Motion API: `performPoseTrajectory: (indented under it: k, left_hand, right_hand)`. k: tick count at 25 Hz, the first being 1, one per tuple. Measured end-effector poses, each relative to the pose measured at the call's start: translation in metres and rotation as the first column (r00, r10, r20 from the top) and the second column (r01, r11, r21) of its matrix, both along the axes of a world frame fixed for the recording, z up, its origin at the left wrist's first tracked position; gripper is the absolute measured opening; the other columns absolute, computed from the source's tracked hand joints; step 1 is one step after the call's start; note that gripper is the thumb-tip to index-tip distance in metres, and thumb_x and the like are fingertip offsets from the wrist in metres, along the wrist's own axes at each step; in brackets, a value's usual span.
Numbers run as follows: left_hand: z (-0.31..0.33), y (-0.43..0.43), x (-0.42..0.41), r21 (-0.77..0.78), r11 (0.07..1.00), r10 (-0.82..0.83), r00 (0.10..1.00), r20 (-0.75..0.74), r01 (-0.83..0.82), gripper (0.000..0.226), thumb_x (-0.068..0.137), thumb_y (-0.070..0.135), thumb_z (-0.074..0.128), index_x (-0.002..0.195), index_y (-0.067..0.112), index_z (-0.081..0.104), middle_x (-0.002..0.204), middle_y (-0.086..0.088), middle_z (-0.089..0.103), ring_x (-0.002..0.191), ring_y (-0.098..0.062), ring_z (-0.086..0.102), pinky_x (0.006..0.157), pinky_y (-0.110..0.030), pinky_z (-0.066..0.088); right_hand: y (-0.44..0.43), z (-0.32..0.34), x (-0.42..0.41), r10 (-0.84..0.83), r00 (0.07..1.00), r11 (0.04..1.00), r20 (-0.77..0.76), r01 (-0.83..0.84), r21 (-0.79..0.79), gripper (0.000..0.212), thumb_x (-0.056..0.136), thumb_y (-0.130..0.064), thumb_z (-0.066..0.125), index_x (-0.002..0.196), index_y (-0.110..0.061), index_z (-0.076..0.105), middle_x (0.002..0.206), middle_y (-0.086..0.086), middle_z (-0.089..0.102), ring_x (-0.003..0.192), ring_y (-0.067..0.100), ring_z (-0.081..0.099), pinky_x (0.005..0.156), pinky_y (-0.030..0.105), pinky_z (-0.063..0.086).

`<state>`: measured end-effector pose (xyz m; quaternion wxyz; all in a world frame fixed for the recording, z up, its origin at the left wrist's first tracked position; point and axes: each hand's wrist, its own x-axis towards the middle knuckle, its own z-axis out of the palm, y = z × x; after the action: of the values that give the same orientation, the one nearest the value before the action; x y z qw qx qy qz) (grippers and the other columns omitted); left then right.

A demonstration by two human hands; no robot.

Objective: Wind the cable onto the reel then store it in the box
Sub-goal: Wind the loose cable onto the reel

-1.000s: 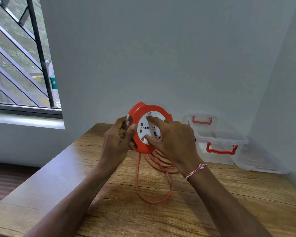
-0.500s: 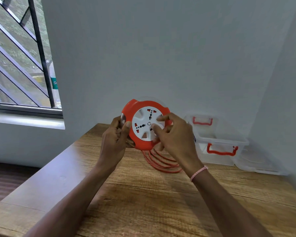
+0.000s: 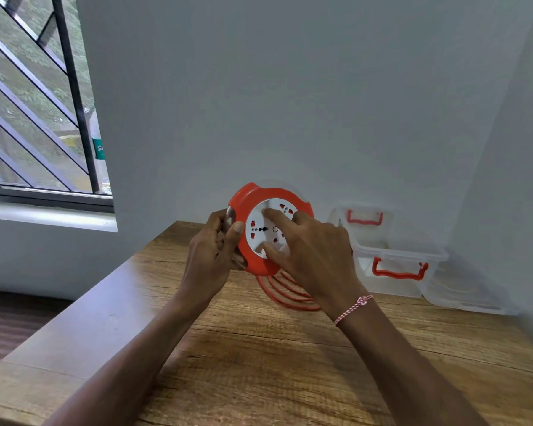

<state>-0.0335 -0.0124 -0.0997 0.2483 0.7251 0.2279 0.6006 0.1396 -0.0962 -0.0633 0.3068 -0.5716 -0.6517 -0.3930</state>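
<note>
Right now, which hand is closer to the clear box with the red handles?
Right. The right hand is on the reel's face, beside the box; the left hand grips the reel's far side.

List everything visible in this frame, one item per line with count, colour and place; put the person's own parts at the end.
cable reel: 1, orange rim with white socket face, held up above the table
cable: 1, orange, loose loops hanging below the reel onto the table
storage box: 1, clear with red handles, open, far right of the table against the wall
box lid: 1, clear, flat on the table right of the box
table: 1, brown wood grain, in the room's corner
window: 1, dark bars, upper left
bottle: 1, clear with green label, at the window
bracelet: 1, red and white, right wrist
left hand: 1, gripping the reel's left edge
right hand: 1, fingers on the socket face
</note>
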Motion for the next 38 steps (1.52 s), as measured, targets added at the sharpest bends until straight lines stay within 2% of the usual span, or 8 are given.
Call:
performPoseTrajectory:
  k: [4, 9, 10, 12, 15, 18, 26, 38]
  left_hand:
    - [0.002, -0.003, 0.002, 0.024, 1.0, -0.011, 1.0, 0.013, 0.011, 0.031, 0.104, 0.052, 0.047, 0.124, 0.029, 0.054, 0.09, 0.006, 0.076, 0.076, -0.01, 0.078, 0.062, -0.025, 0.063]
    - [0.0, -0.001, 0.004, 0.036, 0.999, 0.023, 1.0, 0.012, -0.024, 0.033, 0.103, 0.052, 0.048, 0.125, 0.029, 0.054, 0.09, 0.005, 0.074, 0.078, -0.01, 0.077, 0.061, -0.029, 0.064]
    - [0.0, 0.001, 0.003, 0.024, 0.999, 0.033, 0.999, 0.02, -0.033, 0.032, 0.103, 0.052, 0.048, 0.125, 0.029, 0.054, 0.092, 0.005, 0.075, 0.079, -0.009, 0.077, 0.062, -0.029, 0.065]
    - [0.0, 0.005, 0.001, -0.017, 0.999, 0.036, 0.998, 0.047, -0.035, 0.023, 0.107, 0.047, 0.049, 0.124, 0.031, 0.053, 0.097, 0.008, 0.075, 0.083, -0.009, 0.077, 0.063, -0.029, 0.066]
    - [0.001, 0.007, -0.001, -0.053, 0.998, 0.039, 0.997, 0.07, -0.036, 0.019, 0.109, 0.044, 0.047, 0.122, 0.032, 0.054, 0.099, 0.015, 0.074, 0.081, -0.007, 0.077, 0.06, -0.026, 0.064]
    - [0.002, 0.005, -0.001, -0.039, 0.998, 0.041, 0.997, 0.062, -0.039, 0.033, 0.104, 0.053, 0.046, 0.124, 0.028, 0.054, 0.098, 0.012, 0.075, 0.075, -0.007, 0.078, 0.06, -0.024, 0.064]
    - [0.001, 0.008, -0.001, -0.062, 0.998, 0.031, 0.999, 0.037, -0.028, 0.034, 0.105, 0.046, 0.048, 0.125, 0.02, 0.057, 0.095, 0.01, 0.075, 0.081, -0.011, 0.077, 0.065, -0.024, 0.064]
    - [-0.001, 0.003, 0.001, -0.006, 0.999, 0.051, 0.998, 0.019, -0.051, 0.032, 0.104, 0.051, 0.05, 0.121, 0.025, 0.058, 0.085, -0.002, 0.075, 0.069, -0.015, 0.077, 0.059, -0.039, 0.066]
  right_hand:
    - [0.004, 0.004, -0.014, 0.071, 0.801, 0.995, -0.595, -0.1, -0.016, 0.055, 0.088, -0.067, 0.07, 0.117, -0.022, 0.059, 0.086, -0.003, 0.075, 0.067, 0.015, 0.073, 0.055, 0.03, 0.06]
    - [-0.002, 0.009, -0.021, 0.098, -0.118, 0.844, -0.988, -0.516, 0.145, 0.037, 0.098, -0.043, 0.072, 0.116, -0.014, 0.056, 0.071, 0.009, 0.08, 0.047, 0.017, 0.072, 0.037, 0.021, 0.045]
    - [-0.004, 0.011, -0.019, 0.097, -0.102, 0.83, -0.99, -0.541, 0.136, 0.033, 0.1, -0.04, 0.07, 0.116, -0.013, 0.059, 0.072, 0.009, 0.081, 0.047, 0.017, 0.072, 0.037, 0.021, 0.046]
    - [-0.006, 0.014, -0.009, 0.14, 0.346, 0.905, -0.928, -0.424, -0.021, 0.029, 0.1, -0.043, 0.068, 0.114, -0.018, 0.064, 0.071, 0.001, 0.08, 0.05, 0.015, 0.072, 0.044, 0.024, 0.054]
    - [-0.011, 0.019, 0.014, 0.135, 0.968, 0.991, -0.213, -0.132, 0.027, 0.028, 0.097, -0.039, 0.073, 0.119, -0.024, 0.066, 0.096, -0.003, 0.077, 0.067, 0.016, 0.073, 0.056, 0.03, 0.06]
    - [-0.008, 0.012, 0.018, 0.086, 0.98, 0.993, 0.182, -0.069, -0.1, 0.055, 0.091, -0.025, 0.081, 0.141, -0.029, 0.057, 0.125, 0.011, 0.067, 0.086, 0.029, 0.075, 0.053, 0.035, 0.062]
    - [-0.006, 0.01, 0.017, -0.003, 0.958, 0.997, 0.286, 0.026, -0.076, 0.073, 0.08, -0.031, 0.092, 0.145, -0.03, 0.059, 0.131, 0.017, 0.065, 0.092, 0.032, 0.076, 0.049, 0.031, 0.056]
    - [-0.002, -0.004, 0.0, 0.014, 0.999, 1.0, -0.029, -0.014, -0.027, 0.061, 0.092, -0.057, 0.073, 0.144, -0.026, 0.062, 0.086, 0.006, 0.082, 0.067, 0.025, 0.077, 0.064, 0.037, 0.063]
